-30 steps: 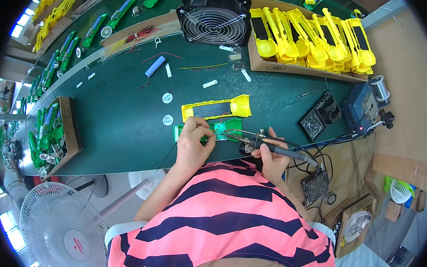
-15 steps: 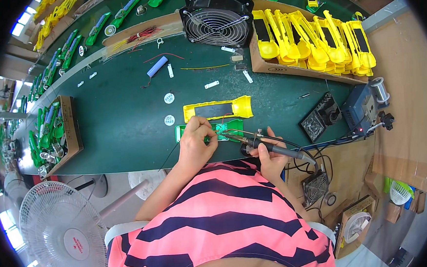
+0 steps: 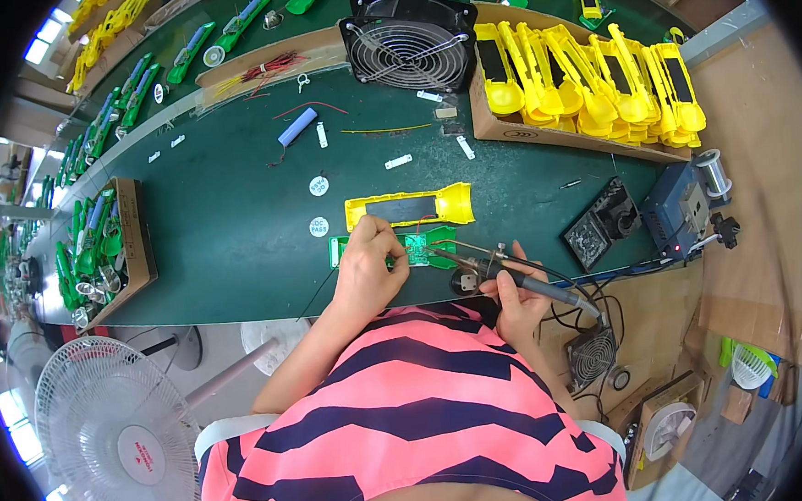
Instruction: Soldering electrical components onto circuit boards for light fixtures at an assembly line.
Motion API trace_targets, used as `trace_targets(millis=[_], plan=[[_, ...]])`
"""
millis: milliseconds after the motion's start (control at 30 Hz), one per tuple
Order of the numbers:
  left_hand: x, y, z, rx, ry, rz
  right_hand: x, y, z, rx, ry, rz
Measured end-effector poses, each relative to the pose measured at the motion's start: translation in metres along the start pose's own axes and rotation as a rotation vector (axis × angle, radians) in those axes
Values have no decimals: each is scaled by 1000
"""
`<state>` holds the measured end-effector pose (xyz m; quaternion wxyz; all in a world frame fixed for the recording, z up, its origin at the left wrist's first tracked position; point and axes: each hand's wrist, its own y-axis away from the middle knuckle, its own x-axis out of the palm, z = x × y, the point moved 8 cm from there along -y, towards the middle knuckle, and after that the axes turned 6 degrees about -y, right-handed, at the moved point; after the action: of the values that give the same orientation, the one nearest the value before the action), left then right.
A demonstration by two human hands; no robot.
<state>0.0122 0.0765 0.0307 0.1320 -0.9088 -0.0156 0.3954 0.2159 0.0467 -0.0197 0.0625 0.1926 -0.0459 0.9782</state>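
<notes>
My left hand (image 3: pixel 372 264) rests over the left part of a green half-shell (image 3: pixel 441 236), thumb and fingers pinched together. A thin dark wire (image 3: pixel 317 294) trails from under this hand toward the table's front edge; the fingertips' exact hold on it is hidden. Inside the shell lies a small green circuit board (image 3: pixel 415 247). My right hand (image 3: pixel 520 309) grips a soldering iron (image 3: pixel 541 287), its tip pointing left, close to the board's right side; contact cannot be made out. Just behind the green shell lies a yellow half-shell (image 3: pixel 454 203) with a dark panel.
A carton of yellow shells (image 3: pixel 541 130) stands back right, beside a black fan (image 3: pixel 410 52). Right are an iron stand (image 3: pixel 589 235) and a blue soldering station (image 3: pixel 669 211). A box of green shells (image 3: pixel 134 239) sits left. A blue battery cell (image 3: pixel 298 127) lies behind.
My right hand and the soldering iron have shifted slightly right and toward me, drawing the tip back a little from the board. My left hand has stayed in place.
</notes>
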Motion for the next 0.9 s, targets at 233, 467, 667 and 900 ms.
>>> trace_targets(millis=[233, 467, 667, 900], plan=[[3, -1, 6, -63, 47, 53, -5, 0, -1, -6, 61, -11], [-17, 6, -16, 135, -96, -12, 0, 1, 4, -9, 30, -16], [-42, 34, 13, -105, -635, 203, 2, 0, 3, 30, 5, -3], [-55, 15, -31, 236, -484, -101, 7, -3, 7, -22, 103, 76]])
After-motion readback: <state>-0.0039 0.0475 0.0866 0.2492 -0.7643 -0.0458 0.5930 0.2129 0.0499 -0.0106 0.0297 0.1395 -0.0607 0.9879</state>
